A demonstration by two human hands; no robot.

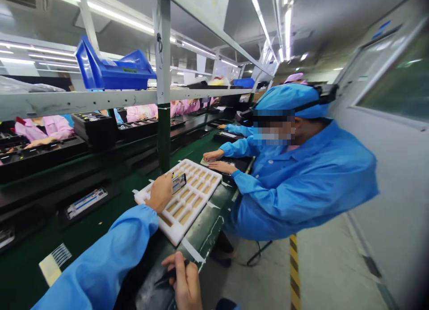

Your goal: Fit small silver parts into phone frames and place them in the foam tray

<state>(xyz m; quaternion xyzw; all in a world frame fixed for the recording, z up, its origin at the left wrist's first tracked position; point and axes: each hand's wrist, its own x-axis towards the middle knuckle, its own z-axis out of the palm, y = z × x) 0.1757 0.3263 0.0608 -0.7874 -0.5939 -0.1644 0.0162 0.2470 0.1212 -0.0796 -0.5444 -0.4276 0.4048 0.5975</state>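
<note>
Holding one phone-like device in the left hand, tilted above one white tray; cannot tell whether touching it. Gripping one black pointed tool in the right hand, near the close corner of the tray, over the edge of the dark green surface. Showing many rectangular, tan-bottomed cells in the tray, partly hidden by the left hand, so not to be counted exactly. Stuck to the surface, just beside the tray, with several white tape strips.

To the left, lying in dark holders, count two more devices, one cut off at the picture's edge. Nearer, beside the blue left sleeve, see one pale yellow card printed with black stripes, without readable words.

Beyond the tray, find one co-worker in blue, with two hands at a small cream piece. Above, on the metal rack, count one large blue bin, bearing a small dark label, too small to read.
</note>
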